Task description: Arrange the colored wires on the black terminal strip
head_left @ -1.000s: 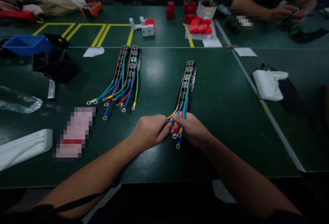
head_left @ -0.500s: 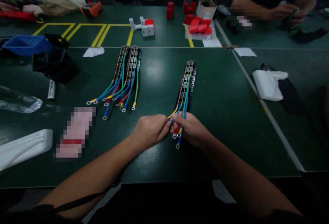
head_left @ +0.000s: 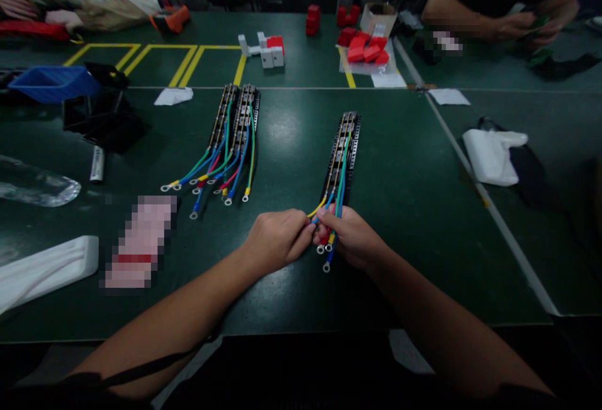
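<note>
A long black terminal strip (head_left: 345, 147) lies on the green table (head_left: 404, 234) in front of me, with yellow, blue, green and red wires (head_left: 335, 200) running from it toward me. My left hand (head_left: 277, 237) is closed and pinches the wire ends from the left. My right hand (head_left: 350, 234) is closed round the same bundle from the right. Ring terminals (head_left: 325, 250) hang out just below my fingers. Two more wired strips (head_left: 232, 128) lie side by side to the left, untouched.
At the far edge lie red blocks (head_left: 362, 49), a small box (head_left: 377, 16) and white parts (head_left: 261, 49). A blue bin (head_left: 54, 82) and black items sit far left, white foam (head_left: 491, 153) right. Another person's hands (head_left: 527, 21) work at the back right.
Almost nothing has changed: both hands stay on the wire ends, with only tiny finger shifts. The view moved slightly.
</note>
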`<control>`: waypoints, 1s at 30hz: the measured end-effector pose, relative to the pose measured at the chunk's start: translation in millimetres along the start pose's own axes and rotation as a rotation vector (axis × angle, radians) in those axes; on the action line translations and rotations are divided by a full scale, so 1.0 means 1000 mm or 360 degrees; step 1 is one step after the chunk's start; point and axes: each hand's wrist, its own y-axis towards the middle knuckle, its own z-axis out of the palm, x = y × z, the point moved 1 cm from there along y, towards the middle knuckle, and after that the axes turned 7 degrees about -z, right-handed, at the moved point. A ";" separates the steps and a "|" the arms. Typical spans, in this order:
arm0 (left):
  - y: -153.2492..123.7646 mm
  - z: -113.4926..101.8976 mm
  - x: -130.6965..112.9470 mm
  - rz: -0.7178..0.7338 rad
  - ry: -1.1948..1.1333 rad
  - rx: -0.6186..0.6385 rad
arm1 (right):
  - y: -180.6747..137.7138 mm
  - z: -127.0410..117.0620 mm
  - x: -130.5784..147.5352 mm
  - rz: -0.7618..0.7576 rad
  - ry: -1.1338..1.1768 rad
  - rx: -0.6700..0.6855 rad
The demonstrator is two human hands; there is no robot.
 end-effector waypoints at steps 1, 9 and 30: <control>0.000 0.000 0.000 -0.0001 -0.0010 -0.0002 | 0.000 0.000 0.001 -0.0002 -0.0008 0.0003; 0.000 -0.001 -0.001 -0.0003 -0.0028 -0.0005 | 0.000 0.000 0.001 0.0012 -0.0007 0.0007; 0.001 -0.001 -0.001 -0.0016 -0.0013 0.0040 | 0.000 0.002 0.002 0.0024 0.0026 -0.0009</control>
